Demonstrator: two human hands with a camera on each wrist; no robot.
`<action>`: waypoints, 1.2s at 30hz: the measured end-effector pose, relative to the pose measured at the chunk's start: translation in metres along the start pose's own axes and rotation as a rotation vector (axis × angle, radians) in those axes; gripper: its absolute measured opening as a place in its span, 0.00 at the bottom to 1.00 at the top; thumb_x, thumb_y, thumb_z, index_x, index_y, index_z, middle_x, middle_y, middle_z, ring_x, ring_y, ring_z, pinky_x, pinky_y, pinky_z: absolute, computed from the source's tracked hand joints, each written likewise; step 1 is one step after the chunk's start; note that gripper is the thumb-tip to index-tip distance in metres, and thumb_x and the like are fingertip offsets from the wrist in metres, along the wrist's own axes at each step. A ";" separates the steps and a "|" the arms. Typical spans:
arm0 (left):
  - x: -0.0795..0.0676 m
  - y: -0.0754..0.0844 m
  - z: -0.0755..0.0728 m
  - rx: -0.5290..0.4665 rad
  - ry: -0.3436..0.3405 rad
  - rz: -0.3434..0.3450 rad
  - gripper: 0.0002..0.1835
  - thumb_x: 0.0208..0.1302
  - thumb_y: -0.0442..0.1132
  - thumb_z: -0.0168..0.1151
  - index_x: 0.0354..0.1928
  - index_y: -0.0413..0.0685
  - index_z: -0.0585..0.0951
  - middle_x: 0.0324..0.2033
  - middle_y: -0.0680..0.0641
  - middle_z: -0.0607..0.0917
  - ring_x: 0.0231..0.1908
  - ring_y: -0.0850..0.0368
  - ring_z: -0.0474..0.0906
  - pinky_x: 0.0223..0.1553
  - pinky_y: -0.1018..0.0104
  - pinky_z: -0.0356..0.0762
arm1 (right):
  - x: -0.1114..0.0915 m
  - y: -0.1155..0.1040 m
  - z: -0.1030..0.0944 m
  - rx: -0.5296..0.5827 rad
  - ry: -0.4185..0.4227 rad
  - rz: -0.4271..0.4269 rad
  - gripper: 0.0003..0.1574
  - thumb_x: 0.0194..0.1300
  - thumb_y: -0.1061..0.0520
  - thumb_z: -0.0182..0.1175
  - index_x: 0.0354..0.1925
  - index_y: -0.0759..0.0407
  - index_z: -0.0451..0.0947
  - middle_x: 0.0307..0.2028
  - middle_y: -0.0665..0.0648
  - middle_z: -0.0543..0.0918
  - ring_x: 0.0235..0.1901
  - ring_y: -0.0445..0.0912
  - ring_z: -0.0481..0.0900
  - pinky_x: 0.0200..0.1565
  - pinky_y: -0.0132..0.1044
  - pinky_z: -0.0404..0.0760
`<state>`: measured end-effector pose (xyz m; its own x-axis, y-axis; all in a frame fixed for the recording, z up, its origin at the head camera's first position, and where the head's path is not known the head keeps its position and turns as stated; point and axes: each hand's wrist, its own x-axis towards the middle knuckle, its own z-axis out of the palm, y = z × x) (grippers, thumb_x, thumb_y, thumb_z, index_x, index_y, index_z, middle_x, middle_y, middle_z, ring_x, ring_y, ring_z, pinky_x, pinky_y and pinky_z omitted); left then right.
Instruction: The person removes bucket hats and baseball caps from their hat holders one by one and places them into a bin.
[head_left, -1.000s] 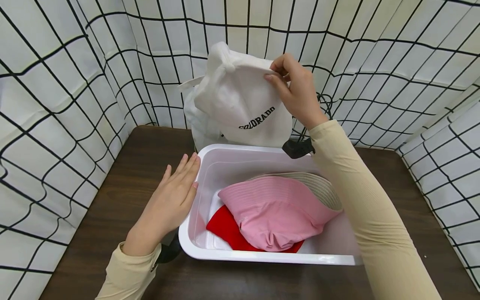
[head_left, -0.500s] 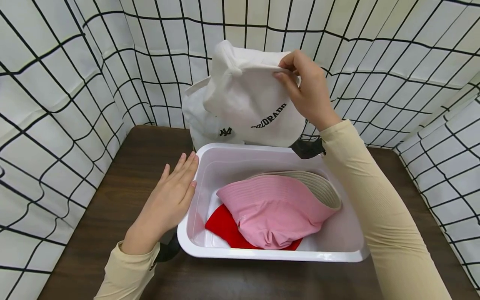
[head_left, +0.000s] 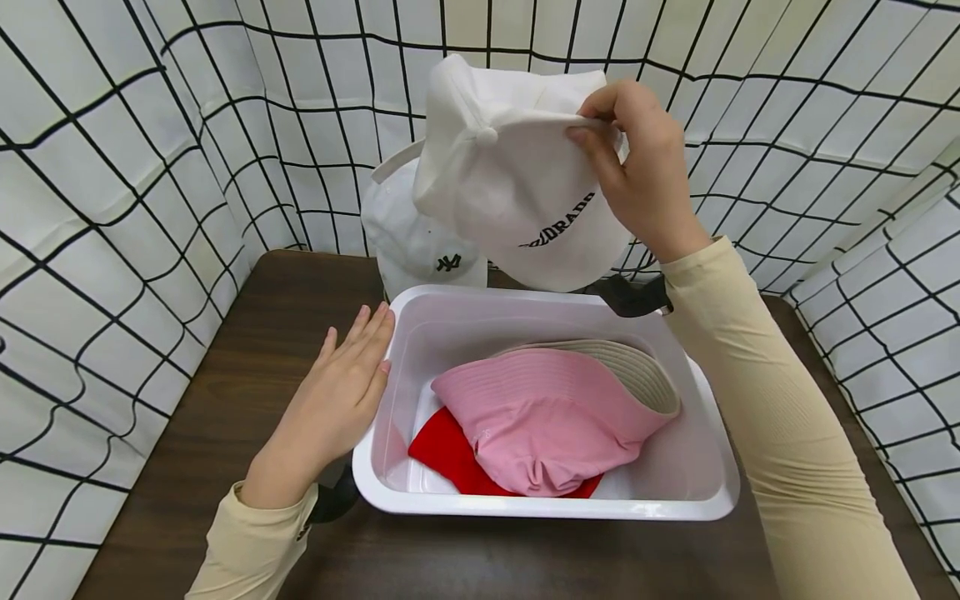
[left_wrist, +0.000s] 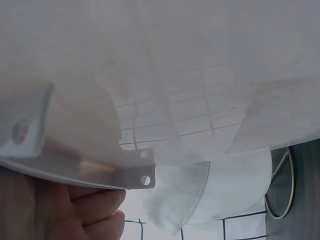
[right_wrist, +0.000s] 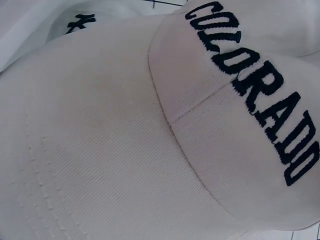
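A white COLORADO cap (head_left: pixel 517 183) is grasped at its crown by the fingers of the right hand (head_left: pixel 645 158), so its brim is left hanging near the far rim of the tub (head_left: pixel 540 507). The tub is probably steadied by the left hand (head_left: pixel 337 396), whose released fingers are laid straight at the left rim. Inside, 2 hats, pink (head_left: pixel 547 425) and beige (head_left: pixel 637 375), are overlapped, perhaps saving room.

Head view: bright, soft, even light, crisp around the right grip (head_left: pixel 647 158), the white cap (head_left: pixel 525 179) mildly shaded below it. The counter (head_left: pixel 558 554) carries a dull sheen well below that grip; the gridded walls (head_left: pixel 300 185) bow towards the edges. Left wrist view: dim, hazy, reflections glossing the tub (left_wrist: pixel 200 65) above the left grip (head_left: pixel 333 392). Right wrist view: greyish, flatly lit.
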<state>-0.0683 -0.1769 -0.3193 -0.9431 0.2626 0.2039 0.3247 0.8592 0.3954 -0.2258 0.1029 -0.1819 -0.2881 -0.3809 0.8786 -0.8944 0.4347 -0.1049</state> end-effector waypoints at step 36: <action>0.000 -0.001 0.001 -0.009 0.010 0.005 0.27 0.71 0.38 0.44 0.70 0.36 0.59 0.70 0.39 0.57 0.70 0.42 0.47 0.65 0.37 0.42 | -0.054 -0.025 -0.051 0.615 -0.174 0.232 0.16 0.62 0.58 0.62 0.32 0.73 0.73 0.33 0.54 0.79 0.33 0.44 0.74 0.35 0.28 0.73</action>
<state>-0.0683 -0.1773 -0.3203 -0.9406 0.2629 0.2149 0.3305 0.8539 0.4020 -0.1705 0.1544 -0.2024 -0.5008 -0.4819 0.7190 -0.8197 -0.0027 -0.5728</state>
